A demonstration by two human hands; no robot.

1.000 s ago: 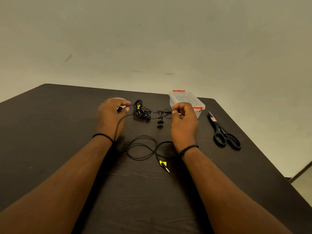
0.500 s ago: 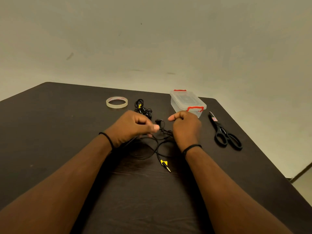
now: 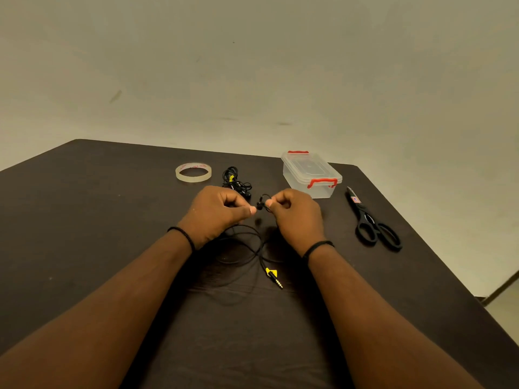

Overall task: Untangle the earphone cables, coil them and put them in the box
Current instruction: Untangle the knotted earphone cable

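Both hands are raised just above the dark counter (image 3: 84, 220), close together near its middle. The left hand (image 3: 216, 214) has its fingers curled, thumb and forefinger pinching the thin black cable (image 3: 247, 242). The right hand (image 3: 295, 214) is likewise curled and pinches the same cable just beside an earbud (image 3: 259, 205), which sits in the small gap between the two thumbs. A short loop of cable arches over the right thumb tip.

From the hands the cable drops to the counter and lies in several loose, overlapping loops between the wrists. It is matte black and very thin. It ends in a plug (image 3: 276, 280), metal-tipped with a yellow tag at its base, lying flat near the right forearm and pointing toward the person.

A second set of earphones (image 3: 234, 182) lies beyond the left hand as a compact black bundle with a yellow mark; its earbuds are at the near edge.

The box (image 3: 311, 175) is clear plastic with red latches, lid on, standing beyond the right hand. A tape roll (image 3: 193, 173) lies flat to the left of the bundle. Black scissors (image 3: 370, 223) lie closed to the right of the box, handles toward the person.
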